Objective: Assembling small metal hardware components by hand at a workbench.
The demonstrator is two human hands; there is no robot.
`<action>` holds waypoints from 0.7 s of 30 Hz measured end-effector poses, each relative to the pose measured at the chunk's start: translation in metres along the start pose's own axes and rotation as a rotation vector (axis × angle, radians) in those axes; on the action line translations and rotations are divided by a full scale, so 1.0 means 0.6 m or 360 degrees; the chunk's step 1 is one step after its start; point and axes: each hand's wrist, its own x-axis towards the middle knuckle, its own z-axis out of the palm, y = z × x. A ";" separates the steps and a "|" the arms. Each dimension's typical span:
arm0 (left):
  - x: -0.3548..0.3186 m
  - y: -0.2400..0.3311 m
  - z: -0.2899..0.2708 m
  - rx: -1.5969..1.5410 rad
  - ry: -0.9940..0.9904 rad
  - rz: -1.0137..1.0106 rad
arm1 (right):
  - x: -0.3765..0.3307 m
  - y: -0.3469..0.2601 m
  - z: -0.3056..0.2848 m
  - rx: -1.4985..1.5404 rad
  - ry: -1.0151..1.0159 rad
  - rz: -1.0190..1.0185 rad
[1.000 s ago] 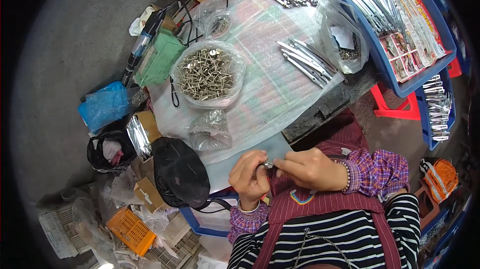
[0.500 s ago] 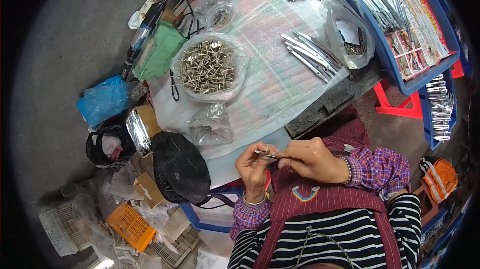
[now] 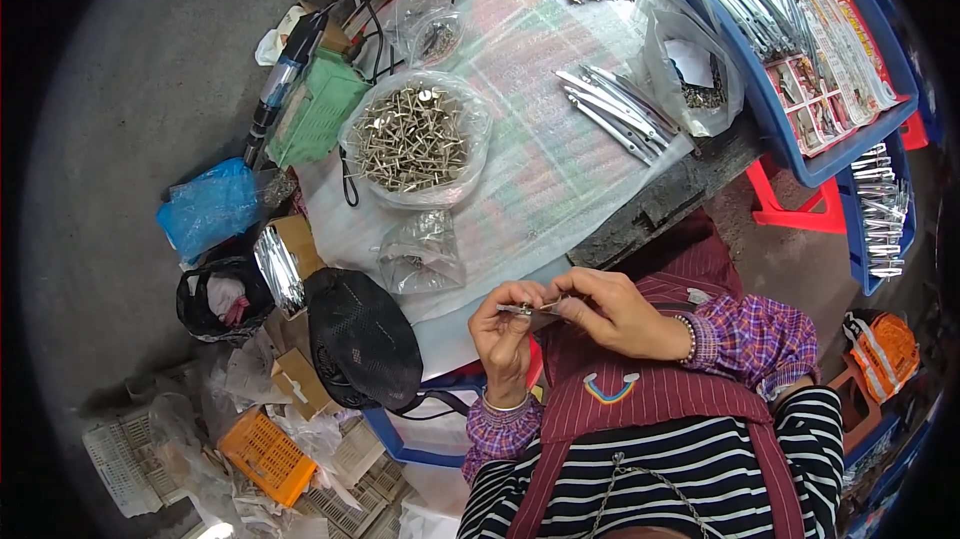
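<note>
Plastic sheeting (image 3: 540, 129) covers the worktop (image 3: 680, 204). At its near side, the left hand (image 3: 505, 341) pinches a slim, silvery metal piece (image 3: 513, 309); the right hand (image 3: 622, 321) is at its right end, grip unclear. Left fingers covered more metal a second ago.

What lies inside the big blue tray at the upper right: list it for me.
The blue tray holds a pile of slim silver metal strips beside a printed red-and-white sheet. Whatever lies beneath them is covered and cannot be seen.
</note>
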 end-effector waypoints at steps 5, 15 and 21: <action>0.002 -0.003 -0.007 0.0078 -0.0004 -0.0002 | -0.002 -0.004 0.004 -0.0029 -0.0134 0.0100; 0.021 0.003 -0.037 0.0026 -0.0266 -0.0290 | -0.003 -0.014 0.003 0.0011 -0.0111 0.0048; 0.026 0.000 -0.038 0.0030 -0.0414 -0.0227 | -0.008 -0.003 0.007 -0.0119 -0.0075 -0.0264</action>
